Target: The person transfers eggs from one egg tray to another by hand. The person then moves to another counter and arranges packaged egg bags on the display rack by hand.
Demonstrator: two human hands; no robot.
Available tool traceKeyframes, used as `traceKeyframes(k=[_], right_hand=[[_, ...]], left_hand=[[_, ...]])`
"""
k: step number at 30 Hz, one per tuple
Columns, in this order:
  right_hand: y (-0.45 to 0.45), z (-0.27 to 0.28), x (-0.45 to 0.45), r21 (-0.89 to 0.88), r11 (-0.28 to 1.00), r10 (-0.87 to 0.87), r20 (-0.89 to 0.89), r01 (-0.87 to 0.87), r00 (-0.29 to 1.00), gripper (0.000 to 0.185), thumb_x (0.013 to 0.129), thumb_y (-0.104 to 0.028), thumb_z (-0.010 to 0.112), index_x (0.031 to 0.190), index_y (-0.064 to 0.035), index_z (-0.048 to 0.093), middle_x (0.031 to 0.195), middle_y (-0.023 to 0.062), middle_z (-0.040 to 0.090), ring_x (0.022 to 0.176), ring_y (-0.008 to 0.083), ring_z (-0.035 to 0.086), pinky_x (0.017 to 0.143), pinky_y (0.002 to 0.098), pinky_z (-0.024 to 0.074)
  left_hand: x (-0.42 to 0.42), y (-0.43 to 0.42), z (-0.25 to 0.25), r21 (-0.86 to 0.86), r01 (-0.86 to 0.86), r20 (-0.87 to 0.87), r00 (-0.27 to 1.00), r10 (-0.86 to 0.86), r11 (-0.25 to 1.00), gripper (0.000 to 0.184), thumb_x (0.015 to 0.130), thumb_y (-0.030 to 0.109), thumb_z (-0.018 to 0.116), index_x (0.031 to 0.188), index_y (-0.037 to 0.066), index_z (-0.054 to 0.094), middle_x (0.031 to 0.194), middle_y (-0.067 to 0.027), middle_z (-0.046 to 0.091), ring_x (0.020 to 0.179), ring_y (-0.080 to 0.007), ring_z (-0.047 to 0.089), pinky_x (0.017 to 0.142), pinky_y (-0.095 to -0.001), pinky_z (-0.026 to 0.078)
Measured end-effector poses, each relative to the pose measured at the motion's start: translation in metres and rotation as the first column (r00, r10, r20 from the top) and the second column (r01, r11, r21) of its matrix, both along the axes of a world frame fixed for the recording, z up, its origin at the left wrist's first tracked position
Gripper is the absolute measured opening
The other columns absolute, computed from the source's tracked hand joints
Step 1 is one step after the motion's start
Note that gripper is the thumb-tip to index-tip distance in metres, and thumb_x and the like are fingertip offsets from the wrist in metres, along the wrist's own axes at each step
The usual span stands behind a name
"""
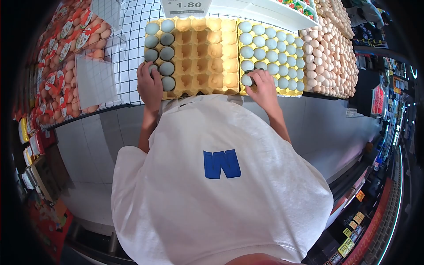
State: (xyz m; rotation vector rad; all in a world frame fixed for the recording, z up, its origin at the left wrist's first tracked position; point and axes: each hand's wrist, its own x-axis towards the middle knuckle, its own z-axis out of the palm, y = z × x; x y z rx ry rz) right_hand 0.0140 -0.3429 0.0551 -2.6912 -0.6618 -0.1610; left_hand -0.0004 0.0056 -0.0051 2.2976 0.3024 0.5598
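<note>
Two yellow egg trays lie side by side on the wire-grid counter. The left tray (pixel 202 92) has pale blue-green eggs (pixel 167 69) in its two leftmost columns and bare cups across the rest. My left hand (pixel 150 86) is at its lower left corner, fingers curled round an egg (pixel 153 68). Blue-green eggs (pixel 271 56) fill the right tray (pixel 240 53). At its lower left, my right hand (pixel 262 86) has thumb and fingers round an egg (pixel 247 81) that still sits at the tray's near corner.
Packed brown eggs (pixel 70 84) with red labels lie at the left beside a clear divider (pixel 95 79). Stacked pinkish eggs (pixel 329 62) rise at the right. A price sign (pixel 187 6) and a white shelf (pixel 282 15) stand behind the trays.
</note>
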Motion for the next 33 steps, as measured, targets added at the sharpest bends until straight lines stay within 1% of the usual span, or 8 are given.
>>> traceKeyframes(k=[8,12,15,17,25,27,30,33], right_hand=[[0.024,0.005,0.011,0.132,0.990,0.045,0.053,-0.052,0.998,0.025,0.070,-0.012,0.075,0.091,-0.0060,0.063,0.097,0.0068,0.060,0.090,0.0275,0.055,0.078,0.0382,0.0434],[0.096,-0.002,0.009,0.331,0.918,0.251,-0.056,-0.219,0.966,0.018,0.076,-0.013,0.072,0.092,-0.0077,0.064,0.099,0.0069,0.062,0.093,0.0268,0.057,0.080,0.0374,0.0466],[0.143,-0.014,0.014,0.341,0.841,0.440,0.019,-0.420,0.898,0.022,0.077,-0.017,0.070,0.097,-0.0113,0.063,0.099,0.0048,0.060,0.094,0.0248,0.057,0.082,0.0362,0.0464],[0.163,-0.017,0.017,0.225,0.791,0.553,0.135,-0.569,0.822,0.025,0.079,-0.021,0.066,0.102,-0.0139,0.060,0.098,0.0022,0.058,0.093,0.0222,0.056,0.081,0.0355,0.0459],[0.198,-0.037,0.020,0.102,0.802,0.578,0.116,-0.589,0.808,0.037,0.074,-0.026,0.070,0.104,-0.0136,0.055,0.099,0.0041,0.053,0.094,0.0217,0.055,0.078,0.0334,0.0448],[0.197,-0.038,0.020,0.184,0.794,0.572,0.094,-0.579,0.815,0.038,0.074,-0.024,0.071,0.107,-0.0134,0.056,0.102,0.0047,0.054,0.094,0.0229,0.055,0.082,0.0353,0.0443],[0.191,-0.046,0.020,0.335,0.807,0.481,0.104,-0.486,0.870,0.037,0.073,-0.021,0.070,0.107,-0.0133,0.057,0.103,0.0050,0.054,0.095,0.0237,0.055,0.084,0.0371,0.0436],[0.185,-0.039,0.022,0.287,0.783,0.537,0.137,-0.552,0.832,0.035,0.071,-0.021,0.070,0.103,-0.0120,0.060,0.102,0.0045,0.053,0.095,0.0211,0.053,0.080,0.0361,0.0408]], left_hand=[[-0.001,-0.002,0.004,0.000,-0.021,-0.013,1.000,0.021,1.000,0.026,0.094,0.018,0.048,0.114,0.004,0.059,0.119,-0.0174,0.056,0.105,-0.0359,0.058,0.086,-0.0417,0.048],[-0.001,-0.001,0.002,-0.005,-0.022,-0.036,0.999,0.022,1.000,0.027,0.095,0.018,0.047,0.115,0.004,0.058,0.119,-0.0165,0.056,0.106,-0.0346,0.057,0.088,-0.0407,0.047],[-0.001,0.001,0.002,0.000,-0.017,-0.011,1.000,0.017,1.000,0.028,0.093,0.019,0.048,0.114,0.004,0.058,0.119,-0.0166,0.056,0.104,-0.0355,0.058,0.086,-0.0420,0.048],[-0.001,0.002,0.002,-0.069,0.006,-0.016,1.000,-0.007,0.998,0.028,0.094,0.019,0.047,0.114,0.004,0.058,0.120,-0.0175,0.055,0.107,-0.0359,0.057,0.088,-0.0419,0.047],[-0.002,0.005,0.003,-0.197,0.032,0.030,0.999,-0.027,0.980,0.030,0.097,0.021,0.043,0.115,0.002,0.059,0.122,-0.0200,0.055,0.111,-0.0363,0.055,0.093,-0.0400,0.044],[-0.002,0.003,0.007,-0.188,0.020,0.003,1.000,-0.020,0.982,0.031,0.099,0.020,0.039,0.115,0.000,0.058,0.119,-0.0162,0.056,0.111,-0.0307,0.054,0.097,-0.0362,0.041],[-0.001,0.003,0.006,-0.179,0.014,0.012,1.000,-0.012,0.984,0.030,0.098,0.018,0.040,0.115,0.000,0.058,0.118,-0.0163,0.057,0.110,-0.0311,0.055,0.096,-0.0362,0.042],[-0.002,0.002,0.005,-0.145,0.021,0.033,0.999,-0.016,0.989,0.029,0.098,0.017,0.041,0.115,0.000,0.057,0.117,-0.0162,0.057,0.109,-0.0312,0.055,0.096,-0.0364,0.042]])
